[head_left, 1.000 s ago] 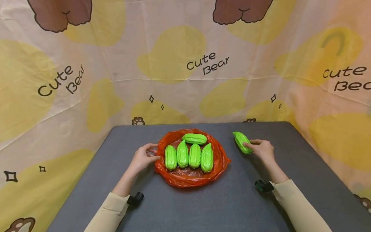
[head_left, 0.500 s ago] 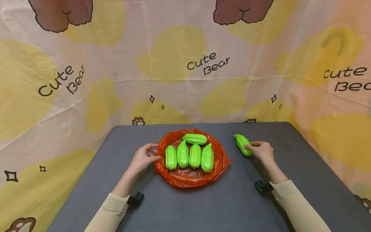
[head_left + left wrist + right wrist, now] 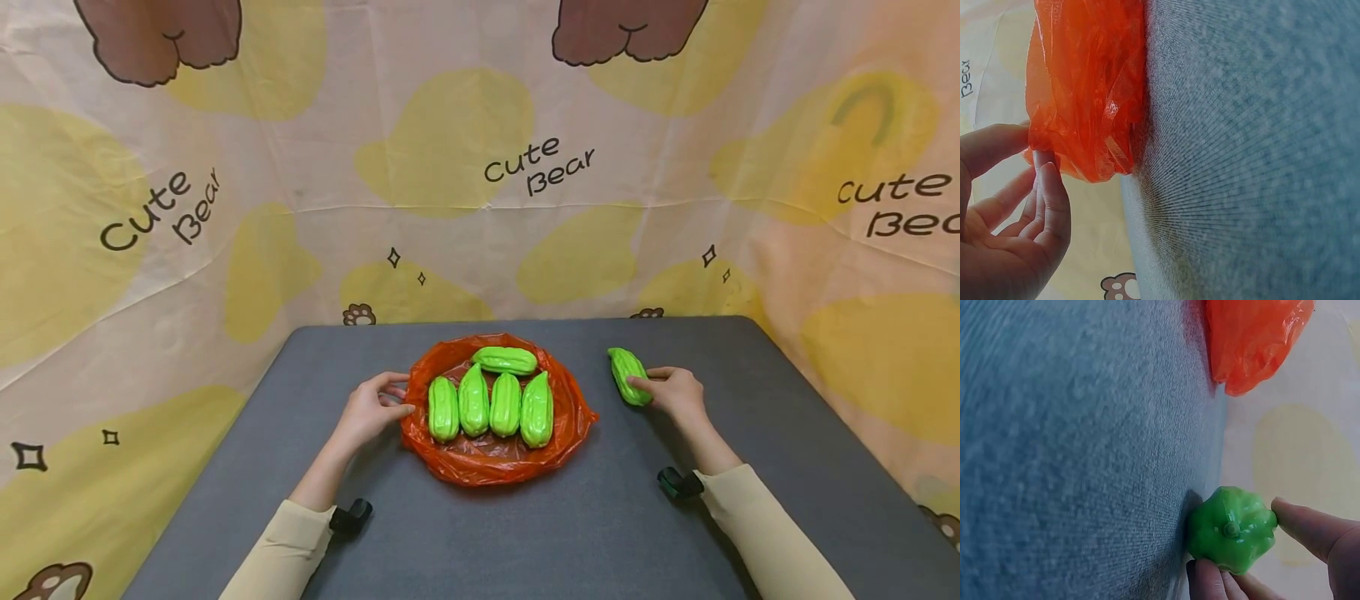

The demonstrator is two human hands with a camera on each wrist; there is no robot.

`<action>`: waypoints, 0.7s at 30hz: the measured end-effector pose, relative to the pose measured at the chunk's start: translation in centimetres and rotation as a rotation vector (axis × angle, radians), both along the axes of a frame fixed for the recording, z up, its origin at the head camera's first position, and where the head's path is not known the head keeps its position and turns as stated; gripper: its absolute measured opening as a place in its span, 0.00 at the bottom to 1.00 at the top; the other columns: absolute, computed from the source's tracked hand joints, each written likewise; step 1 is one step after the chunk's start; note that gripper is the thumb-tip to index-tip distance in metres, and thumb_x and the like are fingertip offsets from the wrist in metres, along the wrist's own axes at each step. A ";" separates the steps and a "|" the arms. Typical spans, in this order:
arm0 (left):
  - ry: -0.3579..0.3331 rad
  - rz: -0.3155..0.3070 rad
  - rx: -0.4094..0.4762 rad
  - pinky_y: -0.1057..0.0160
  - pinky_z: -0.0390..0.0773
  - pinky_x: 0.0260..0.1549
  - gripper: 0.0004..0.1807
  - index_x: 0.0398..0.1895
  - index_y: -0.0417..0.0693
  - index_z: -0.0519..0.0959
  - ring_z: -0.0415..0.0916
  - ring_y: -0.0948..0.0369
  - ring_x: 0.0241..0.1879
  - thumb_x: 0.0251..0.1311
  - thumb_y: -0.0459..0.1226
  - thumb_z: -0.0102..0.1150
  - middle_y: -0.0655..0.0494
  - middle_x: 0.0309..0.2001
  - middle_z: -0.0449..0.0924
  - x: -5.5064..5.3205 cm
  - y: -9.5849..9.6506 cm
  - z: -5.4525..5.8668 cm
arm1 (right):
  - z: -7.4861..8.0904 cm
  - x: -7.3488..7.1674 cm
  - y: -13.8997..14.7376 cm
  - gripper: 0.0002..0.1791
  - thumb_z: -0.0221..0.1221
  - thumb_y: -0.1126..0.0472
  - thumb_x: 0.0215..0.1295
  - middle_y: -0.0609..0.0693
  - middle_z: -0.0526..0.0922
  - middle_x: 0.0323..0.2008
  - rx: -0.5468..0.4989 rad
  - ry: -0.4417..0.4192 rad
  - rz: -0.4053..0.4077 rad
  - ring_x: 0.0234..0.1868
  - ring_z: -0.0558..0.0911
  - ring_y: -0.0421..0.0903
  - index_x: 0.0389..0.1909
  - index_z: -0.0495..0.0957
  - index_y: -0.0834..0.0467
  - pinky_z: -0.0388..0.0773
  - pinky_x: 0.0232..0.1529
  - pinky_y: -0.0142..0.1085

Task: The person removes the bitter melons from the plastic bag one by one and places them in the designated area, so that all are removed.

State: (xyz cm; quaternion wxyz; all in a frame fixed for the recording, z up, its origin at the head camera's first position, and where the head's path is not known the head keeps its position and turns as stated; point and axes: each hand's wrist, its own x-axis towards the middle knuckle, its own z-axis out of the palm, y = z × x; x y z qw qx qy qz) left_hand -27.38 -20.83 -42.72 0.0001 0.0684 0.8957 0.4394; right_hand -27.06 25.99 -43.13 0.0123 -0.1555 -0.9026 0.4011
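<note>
My left hand pinches the left rim of an orange-red plastic bag between thumb and fingers. That bag is spread wide with its edge turned out, and several bright green, ridged bitter melons lie inside it. One lies crosswise at the back, while the others stand side by side in front. To the right of the bag, my right hand holds another bitter melon between thumb and fingers. In the right wrist view this melon is end-on, at or very close to the table surface.
A dark grey table lies under everything. Behind it and at both sides hangs a printed cloth. A gap of bare table separates the bag from the held melon. Black wrist cameras sit at both cuffs.
My right hand has moved slightly down and toward me with the bitter melon. The left hand and the bag with its melons stay where they were.
</note>
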 end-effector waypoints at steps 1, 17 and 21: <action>-0.001 0.001 -0.002 0.63 0.77 0.31 0.28 0.57 0.48 0.75 0.78 0.58 0.34 0.50 0.37 0.69 0.47 0.41 0.81 0.0 0.0 0.0 | 0.0 0.0 -0.1 0.37 0.63 0.42 0.57 0.71 0.72 0.57 -0.003 -0.002 0.005 0.29 0.85 0.49 0.57 0.73 0.68 0.78 0.32 0.36; 0.004 0.001 0.006 0.62 0.77 0.31 0.28 0.57 0.48 0.76 0.79 0.58 0.34 0.50 0.37 0.69 0.47 0.41 0.81 -0.1 -0.1 -0.1 | 0.0 0.0 -0.7 0.38 0.62 0.42 0.57 0.71 0.70 0.60 0.003 -0.021 0.067 0.26 0.85 0.45 0.58 0.72 0.67 0.79 0.41 0.42; 0.002 0.003 0.008 0.63 0.77 0.31 0.27 0.57 0.48 0.76 0.79 0.57 0.34 0.50 0.37 0.69 0.47 0.41 0.81 -0.1 -0.1 -0.1 | 0.0 -0.1 -0.9 0.38 0.62 0.43 0.57 0.71 0.70 0.59 -0.008 -0.025 0.071 0.25 0.85 0.45 0.58 0.72 0.68 0.80 0.38 0.39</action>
